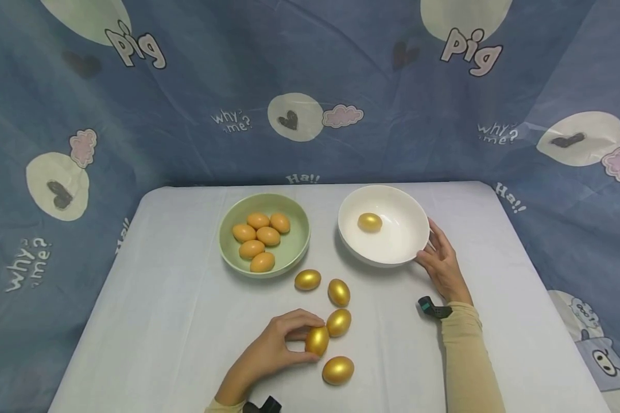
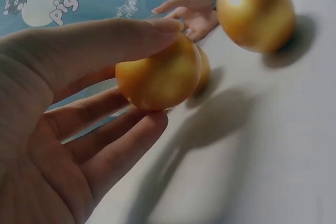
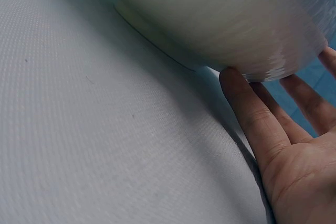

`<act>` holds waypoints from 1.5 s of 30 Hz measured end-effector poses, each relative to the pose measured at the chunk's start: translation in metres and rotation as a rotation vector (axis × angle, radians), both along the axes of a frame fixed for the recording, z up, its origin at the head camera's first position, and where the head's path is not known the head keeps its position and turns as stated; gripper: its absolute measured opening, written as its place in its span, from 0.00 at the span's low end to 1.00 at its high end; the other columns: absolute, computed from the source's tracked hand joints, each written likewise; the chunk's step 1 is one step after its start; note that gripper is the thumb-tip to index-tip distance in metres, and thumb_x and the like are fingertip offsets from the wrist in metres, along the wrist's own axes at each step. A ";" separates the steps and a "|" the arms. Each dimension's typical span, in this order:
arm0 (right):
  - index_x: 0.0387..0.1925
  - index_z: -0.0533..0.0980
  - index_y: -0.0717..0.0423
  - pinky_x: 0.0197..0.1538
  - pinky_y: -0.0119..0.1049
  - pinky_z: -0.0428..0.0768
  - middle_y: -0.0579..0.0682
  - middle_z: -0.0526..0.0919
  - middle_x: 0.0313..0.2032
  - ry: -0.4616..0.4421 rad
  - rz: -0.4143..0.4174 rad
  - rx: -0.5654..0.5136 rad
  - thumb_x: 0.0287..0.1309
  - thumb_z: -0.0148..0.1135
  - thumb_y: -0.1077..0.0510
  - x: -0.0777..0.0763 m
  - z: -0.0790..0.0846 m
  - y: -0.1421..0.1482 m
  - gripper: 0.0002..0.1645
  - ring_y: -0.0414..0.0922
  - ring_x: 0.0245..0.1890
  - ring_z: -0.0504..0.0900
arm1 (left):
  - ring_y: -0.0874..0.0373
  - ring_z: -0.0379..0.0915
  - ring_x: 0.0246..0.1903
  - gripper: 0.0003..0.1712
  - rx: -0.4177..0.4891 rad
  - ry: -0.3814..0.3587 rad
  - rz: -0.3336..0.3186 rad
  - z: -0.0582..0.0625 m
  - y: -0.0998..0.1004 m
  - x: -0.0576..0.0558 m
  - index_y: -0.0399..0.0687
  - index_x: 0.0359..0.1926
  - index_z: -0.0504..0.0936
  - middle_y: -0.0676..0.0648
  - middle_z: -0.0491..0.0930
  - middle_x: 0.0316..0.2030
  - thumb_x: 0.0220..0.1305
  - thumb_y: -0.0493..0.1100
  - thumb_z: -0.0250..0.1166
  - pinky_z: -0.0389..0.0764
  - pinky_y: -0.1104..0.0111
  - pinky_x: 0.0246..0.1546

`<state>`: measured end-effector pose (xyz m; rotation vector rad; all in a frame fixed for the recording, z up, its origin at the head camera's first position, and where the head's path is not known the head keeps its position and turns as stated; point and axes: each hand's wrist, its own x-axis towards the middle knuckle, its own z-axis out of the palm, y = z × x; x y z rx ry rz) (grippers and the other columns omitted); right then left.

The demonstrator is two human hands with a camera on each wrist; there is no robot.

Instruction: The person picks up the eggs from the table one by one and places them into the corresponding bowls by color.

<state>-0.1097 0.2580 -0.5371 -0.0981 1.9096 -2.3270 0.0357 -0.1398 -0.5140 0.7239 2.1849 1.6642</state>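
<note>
Between thumb and fingertips, my left hand (image 1: 276, 347) pinches a shiny gold egg (image 1: 317, 341). The left wrist view shows that egg (image 2: 160, 74) with the thumb over it and the fingers beneath. Other gold eggs lie close by on the table, one (image 1: 338, 322) right beside the held egg and another (image 1: 338, 370) nearer the front edge. My right hand (image 1: 444, 267) touches the right side of a white bowl (image 1: 384, 255), its fingers fairly straight. Fingertips meet the bowl's outer wall (image 3: 220, 30) in the right wrist view. One gold egg (image 1: 369, 222) lies inside this bowl.
A green bowl (image 1: 299, 252) with several orange-brown eggs (image 1: 268, 236) stands at the back left. Two more gold eggs, one (image 1: 307, 280) near that bowl and one (image 1: 338, 292) to its right, lie on the white-covered table (image 1: 160, 321). A blue patterned cloth (image 1: 186, 143) hangs behind.
</note>
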 end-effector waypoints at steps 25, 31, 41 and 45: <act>0.82 0.52 0.41 0.66 0.33 0.79 0.52 0.49 0.83 0.016 0.017 0.008 0.66 0.61 0.71 -0.004 -0.001 -0.001 0.51 0.44 0.76 0.68 | 0.55 0.79 0.60 0.32 0.038 0.060 0.006 0.054 0.041 -0.081 0.52 0.61 0.82 0.51 0.82 0.59 0.54 0.40 0.81 0.86 0.67 0.55; 0.82 0.52 0.40 0.66 0.33 0.79 0.52 0.50 0.83 0.008 0.016 0.008 0.67 0.62 0.69 -0.003 -0.003 0.000 0.51 0.37 0.72 0.72 | 0.54 0.80 0.59 0.31 0.018 0.083 0.008 0.061 0.060 -0.111 0.49 0.60 0.83 0.50 0.82 0.57 0.54 0.39 0.81 0.87 0.70 0.53; 0.82 0.53 0.40 0.65 0.33 0.79 0.51 0.50 0.83 0.007 0.005 0.016 0.66 0.63 0.69 -0.003 -0.003 0.001 0.51 0.36 0.71 0.72 | 0.53 0.81 0.58 0.31 0.037 0.101 0.003 0.072 0.089 -0.158 0.45 0.59 0.83 0.48 0.83 0.56 0.53 0.37 0.81 0.86 0.71 0.54; 0.82 0.52 0.40 0.65 0.33 0.79 0.51 0.50 0.83 0.004 0.000 0.016 0.66 0.63 0.69 -0.002 -0.002 0.002 0.51 0.36 0.72 0.71 | 0.53 0.80 0.60 0.30 0.009 0.051 0.001 0.077 0.101 -0.176 0.48 0.60 0.84 0.49 0.82 0.58 0.55 0.39 0.81 0.86 0.72 0.54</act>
